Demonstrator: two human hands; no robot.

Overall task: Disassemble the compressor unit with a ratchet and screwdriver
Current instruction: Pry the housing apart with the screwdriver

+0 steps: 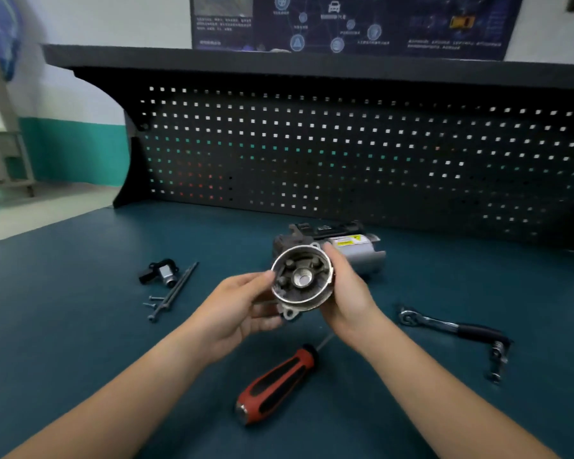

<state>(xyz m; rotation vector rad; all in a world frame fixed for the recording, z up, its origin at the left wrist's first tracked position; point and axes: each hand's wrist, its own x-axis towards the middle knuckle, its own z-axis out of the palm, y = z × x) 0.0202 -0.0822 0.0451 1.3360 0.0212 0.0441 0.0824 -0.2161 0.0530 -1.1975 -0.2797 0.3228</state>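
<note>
Red-handled screwdriver [279,382] lies nearest, unused. Beyond it, the left hand [242,309] and right hand [348,293] both grip the round aluminium end cover [300,279], held just in front of the compressor body [352,250]. It is best kept level, then set down left beside the long bolts [173,289].

The compressor body [362,256] is half hidden behind the round housing [301,280] and the right grip [348,293], and the screwdriver [275,385] loses the tip of its shaft under that wrist. The left grip [242,309] has its fingertips out of sight behind the housing. The poster [345,24] is cropped by the top edge and its print too blurred to read, and the heads of the small screws [154,298] are too small to make out.
</note>
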